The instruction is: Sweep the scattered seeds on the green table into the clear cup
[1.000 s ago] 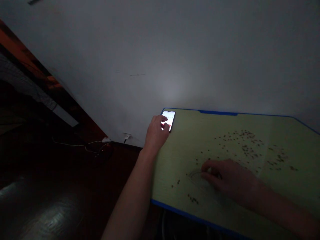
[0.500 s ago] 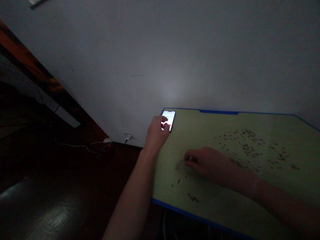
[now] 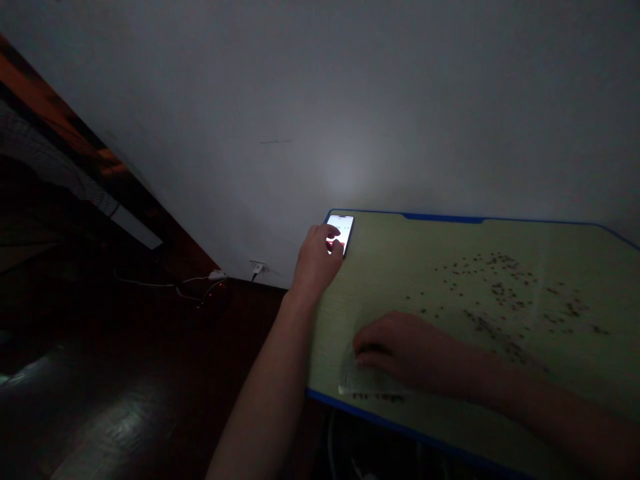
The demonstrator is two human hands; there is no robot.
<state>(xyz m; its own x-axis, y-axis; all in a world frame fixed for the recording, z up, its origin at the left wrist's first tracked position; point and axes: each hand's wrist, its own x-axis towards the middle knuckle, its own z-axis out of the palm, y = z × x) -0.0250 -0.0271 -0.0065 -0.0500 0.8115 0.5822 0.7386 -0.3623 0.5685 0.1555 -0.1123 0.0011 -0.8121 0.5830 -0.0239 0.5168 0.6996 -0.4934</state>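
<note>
Over a lit smartphone (image 3: pixel 345 225), which lies at the table's far left corner, is my left hand (image 3: pixel 319 257). Its thumb and forefinger are bent and apart above the screen, with nothing seen between them. My right hand (image 3: pixel 395 347) is closed on a clear protractor (image 3: pixel 350 379) near the table's front left edge. My fingers and palm hide much of the protractor. Along its straight edge lie several small dark seed-like bits (image 3: pixel 383 398). Many more dark bits (image 3: pixel 503 290) are scattered to the right of and beyond my right hand.
The pale green table (image 3: pixel 385 260) has a blue rim and stands against a grey wall (image 3: pixel 425 120). Left of it, a plug (image 3: pixel 259 268) sits in a wall socket, and white cables (image 3: pixel 150 285) trail over the dark floor (image 3: pixel 150 373). The room is dim.
My right hand has moved left, then toward the front edge, with the protractor. Bits at the front left now lie in a row against its straight edge. My left hand stays over the smartphone.
</note>
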